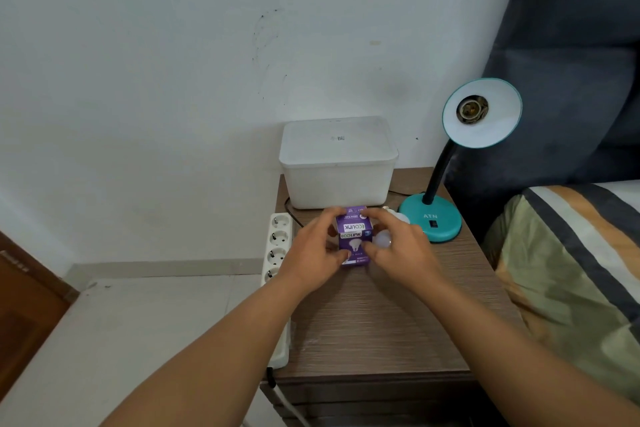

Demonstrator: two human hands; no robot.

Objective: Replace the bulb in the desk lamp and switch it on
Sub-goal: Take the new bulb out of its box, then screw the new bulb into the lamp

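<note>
A purple bulb box (353, 230) stands on the wooden bedside table (374, 322), held between both hands. My left hand (311, 248) grips its left side, and my right hand (401, 251) grips its right side with the thumb low and the index finger on the top corner. A bare white bulb (382, 238) lies just right of the box, partly hidden by my right fingers. The teal desk lamp (431, 218) stands at the table's back right. Its shade (483, 113) faces me with an empty socket (471, 109). A black switch sits on the lamp's base.
A white lidded plastic bin (337, 163) stands against the wall behind the box. A white power strip (277, 246) hangs along the table's left edge, with a black cord running behind the bin. A bed with a striped cover (571, 270) is on the right.
</note>
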